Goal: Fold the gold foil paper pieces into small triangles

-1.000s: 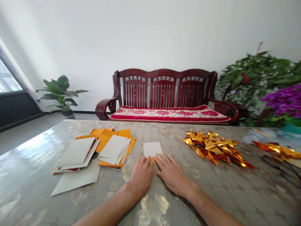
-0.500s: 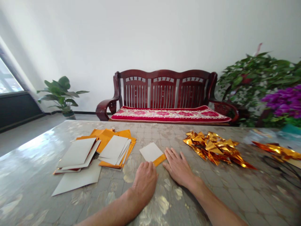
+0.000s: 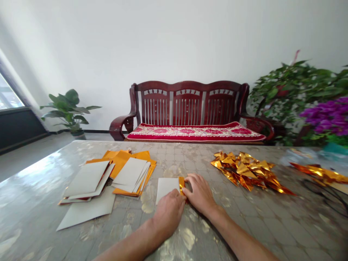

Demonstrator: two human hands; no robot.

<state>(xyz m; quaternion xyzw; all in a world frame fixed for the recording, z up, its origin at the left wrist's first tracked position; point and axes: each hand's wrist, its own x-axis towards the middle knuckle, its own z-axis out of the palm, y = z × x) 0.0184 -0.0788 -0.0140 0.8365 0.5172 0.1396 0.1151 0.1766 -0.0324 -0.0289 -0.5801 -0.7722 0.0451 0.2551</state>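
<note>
A sheet of gold foil paper (image 3: pixel 166 186) lies white side up on the table in front of me, with a narrow gold strip (image 3: pixel 182 184) folded over along its right edge. My left hand (image 3: pixel 169 212) is closed with its fingertips gripping the sheet's lower right corner. At the right edge my right hand (image 3: pixel 199 192) bends its fingers round the gold strip, the thumb pressing on it. The left hand hides the sheet's bottom edge. To the right, shiny gold folded paper pieces (image 3: pixel 246 168) form a pile.
Left of the sheet are stacks of white-backed paper (image 3: pixel 87 177) and orange-gold paper (image 3: pixel 132 174). A clear plastic bag (image 3: pixel 296 156), more gold foil (image 3: pixel 320 172) and a dark cable (image 3: pixel 323 192) lie at the far right. A wooden bench (image 3: pixel 187 105) stands behind the table (image 3: pixel 130 232).
The sheet has turned from slanted to nearly square before me, its gold strip now along the right. My right hand has gone from flat and spread to bent round that edge.
</note>
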